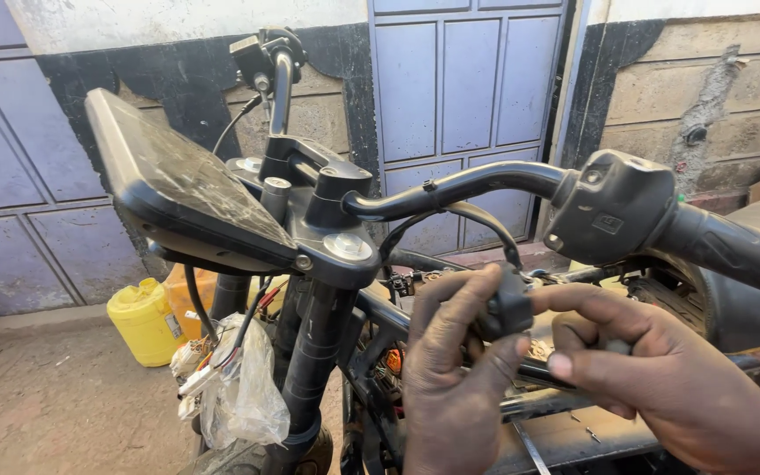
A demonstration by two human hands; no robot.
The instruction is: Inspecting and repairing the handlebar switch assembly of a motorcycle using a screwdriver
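Head view: a small black connector block (505, 310) is seen just below the centre of the frame, pinched between both hands under the handlebar (459, 186). The left hand (455, 378) is closed on it from below and to the left, thumb and fingers wrapped around its lower side; the right hand (653, 369) reaches in from the lower right, its index finger and thumb closed on the block's right end. The block's long axis cannot be told with certainty, being largely covered by fingers; a black cable (477, 220) is seen arching from above it toward the steering head. Both hands are in contact, the left covering more of it. Up and to the right, a black switch housing (613, 207) is mounted on the handlebar. In the upper left a cracked display panel (182, 180) is tilted above the fork tubes (314, 352). At lower left a plastic bag of wiring (244, 387) hangs, with a yellow jerrycan (142, 321) on the floor (63, 413) behind it.
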